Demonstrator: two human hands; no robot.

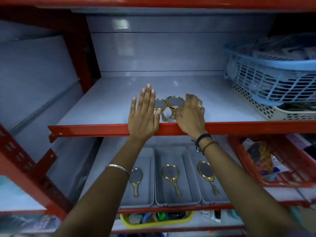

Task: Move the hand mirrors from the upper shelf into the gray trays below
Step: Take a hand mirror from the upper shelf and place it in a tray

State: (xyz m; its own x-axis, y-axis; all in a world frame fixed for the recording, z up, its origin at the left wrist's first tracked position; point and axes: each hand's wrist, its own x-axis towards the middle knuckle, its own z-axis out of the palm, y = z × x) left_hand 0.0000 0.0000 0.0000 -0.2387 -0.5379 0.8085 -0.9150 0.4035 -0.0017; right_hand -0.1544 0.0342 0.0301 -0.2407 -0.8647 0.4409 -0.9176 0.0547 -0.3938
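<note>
Upper shelf (109, 100): two gilt hand mirrors (175, 103) remain. Left hand (142, 115) open, flat; right hand (190, 113) curling, grip unclear. Light, rigid, glass fragile; take by handle.

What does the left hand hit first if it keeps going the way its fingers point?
Probably nothing near: the left hand points over bare shelf toward the back wall. The left mirror lies just right of that line, though depth is unclear.

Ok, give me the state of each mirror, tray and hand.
Left mirror: flat on upper shelf, partly hidden.
Right mirror: on shelf, right hand's fingers at it.
Three gray trays: one mirror each.
Left hand: open, flat.
Right hand: curled, grip unclear.
</note>
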